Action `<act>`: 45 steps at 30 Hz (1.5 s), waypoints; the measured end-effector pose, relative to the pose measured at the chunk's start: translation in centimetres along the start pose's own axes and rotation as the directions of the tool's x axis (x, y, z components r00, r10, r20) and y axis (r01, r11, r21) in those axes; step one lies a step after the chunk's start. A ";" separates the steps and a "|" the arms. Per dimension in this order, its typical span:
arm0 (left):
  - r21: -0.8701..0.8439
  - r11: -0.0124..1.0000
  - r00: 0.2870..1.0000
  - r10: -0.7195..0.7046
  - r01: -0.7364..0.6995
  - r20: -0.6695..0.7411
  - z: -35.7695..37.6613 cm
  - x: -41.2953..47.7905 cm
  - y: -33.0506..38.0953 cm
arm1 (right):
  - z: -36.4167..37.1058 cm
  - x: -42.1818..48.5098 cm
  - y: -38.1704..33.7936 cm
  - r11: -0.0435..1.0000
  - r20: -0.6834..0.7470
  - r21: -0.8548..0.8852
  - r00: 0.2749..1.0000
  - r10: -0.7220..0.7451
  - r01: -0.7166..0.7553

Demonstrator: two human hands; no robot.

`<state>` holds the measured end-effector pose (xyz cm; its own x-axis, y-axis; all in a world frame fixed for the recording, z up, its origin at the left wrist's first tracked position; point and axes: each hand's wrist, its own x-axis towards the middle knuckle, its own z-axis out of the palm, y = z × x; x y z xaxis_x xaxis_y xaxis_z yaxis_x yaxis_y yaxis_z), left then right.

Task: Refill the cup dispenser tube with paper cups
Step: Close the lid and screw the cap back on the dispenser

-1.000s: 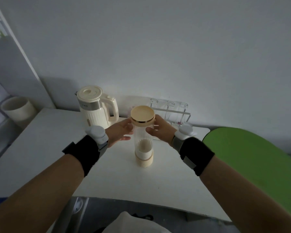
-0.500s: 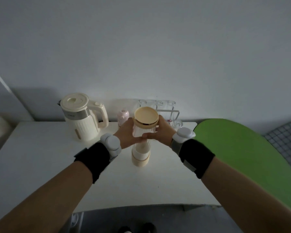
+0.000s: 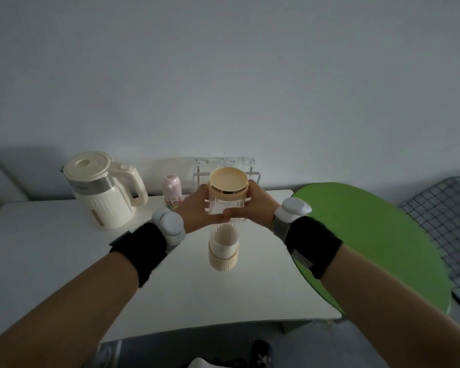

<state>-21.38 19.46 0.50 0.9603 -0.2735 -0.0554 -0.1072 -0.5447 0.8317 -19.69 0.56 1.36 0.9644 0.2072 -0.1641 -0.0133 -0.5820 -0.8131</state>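
A clear ribbed cup dispenser tube (image 3: 222, 235) stands upright on the white table (image 3: 64, 251), with a cream ribbed base and a cream lid (image 3: 228, 179) on top. A few white paper cups show inside its lower end. My left hand (image 3: 197, 211) grips the tube's upper part from the left. My right hand (image 3: 252, 205) grips it from the right, just under the lid. Both thumbs cross the front of the tube.
A cream electric kettle (image 3: 104, 189) stands at the back left. A small pink bottle (image 3: 171, 192) and a wire rack of glasses (image 3: 226, 166) stand behind the tube. A green round seat (image 3: 369, 235) and a wire grid basket (image 3: 444, 208) lie to the right.
Both hands have closed round the upper tube after being open beside it a second ago. The camera has swung right, and the kettle sits further left in view.
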 end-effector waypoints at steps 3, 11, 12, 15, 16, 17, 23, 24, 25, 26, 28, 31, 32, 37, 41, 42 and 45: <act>0.008 1.000 1.000 0.001 -0.001 -0.007 1.4 1.0 1.4 | -2.2 0.7 1.5 0.999 0.024 -0.010 0.999 -0.044 0.044; -0.031 0.999 0.999 -0.012 0.011 -0.032 6.5 5.9 6.3 | -9.9 2.8 5.2 0.993 0.100 -0.034 0.989 -0.105 0.109; -0.030 1.000 0.999 -0.002 0.001 -0.032 7.2 6.7 6.9 | -11.0 3.1 5.9 0.993 0.108 -0.045 0.989 -0.104 0.110; -0.012 1.000 1.000 0.014 -0.014 -0.025 9.3 9.2 8.3 | -14.2 3.7 7.3 0.989 0.102 -0.052 0.986 -0.129 0.135; -0.003 1.000 1.000 0.010 -0.010 -0.021 10.0 10.0 8.8 | -15.1 3.9 7.8 0.989 0.101 -0.054 0.986 -0.130 0.136; 0.013 1.000 1.000 0.005 -0.005 -0.015 10.7 10.9 9.2 | -16.0 4.2 8.6 0.989 0.099 -0.060 0.987 -0.125 0.132; 0.039 0.999 0.999 -0.009 0.011 -0.040 13.5 14.4 11.3 | -19.9 6.3 11.8 0.991 0.100 -0.076 0.990 -0.104 0.112; 0.044 0.999 0.999 -0.015 0.017 -0.049 13.9 15.4 11.8 | -20.7 7.0 12.3 0.992 0.103 -0.072 0.990 -0.096 0.103; 0.040 0.999 0.999 -0.023 0.025 -0.048 14.0 16.0 12.1 | -21.2 7.5 12.6 0.993 0.104 -0.070 0.990 -0.093 0.100; 0.036 0.999 0.999 -0.028 0.029 -0.044 14.1 16.2 12.3 | -21.4 7.7 12.7 0.993 0.100 -0.069 0.991 -0.090 0.097; 0.042 0.998 0.998 -0.037 0.039 -0.049 14.0 17.3 12.6 | -22.0 8.8 12.8 0.993 0.096 -0.066 0.991 -0.091 0.098; 0.051 0.998 0.998 -0.041 0.043 -0.047 13.2 19.3 12.8 | -22.7 11.1 12.7 0.993 0.101 -0.060 0.990 -0.094 0.100; 0.057 0.997 0.998 -0.040 0.042 -0.044 13.0 19.5 12.9 | -23.0 11.4 12.4 0.993 0.096 -0.058 0.990 -0.100 0.106; 0.067 0.995 0.996 -0.074 0.078 -0.055 11.2 22.1 12.5 | -23.4 13.9 10.9 0.994 0.093 -0.027 0.990 -0.105 0.107; 0.077 0.992 0.993 -0.093 0.098 -0.066 10.1 24.1 11.9 | -23.4 16.3 10.8 0.994 0.117 -0.009 0.987 -0.111 0.113; 0.080 0.992 0.993 -0.097 0.102 -0.068 9.9 24.5 11.7 | -23.4 16.3 10.3 0.994 0.109 -0.004 0.988 -0.107 0.108; 0.085 0.990 0.991 -0.103 0.110 -0.083 9.8 25.7 11.0 | -23.2 16.3 9.5 0.997 0.081 0.020 0.993 -0.082 0.080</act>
<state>-0.42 -1.27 2.81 0.9843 -0.1491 -0.0942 -0.0227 -0.6367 0.7708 2.06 -19.81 3.91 0.9378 0.3169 -0.1417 0.0589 -0.5474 -0.8348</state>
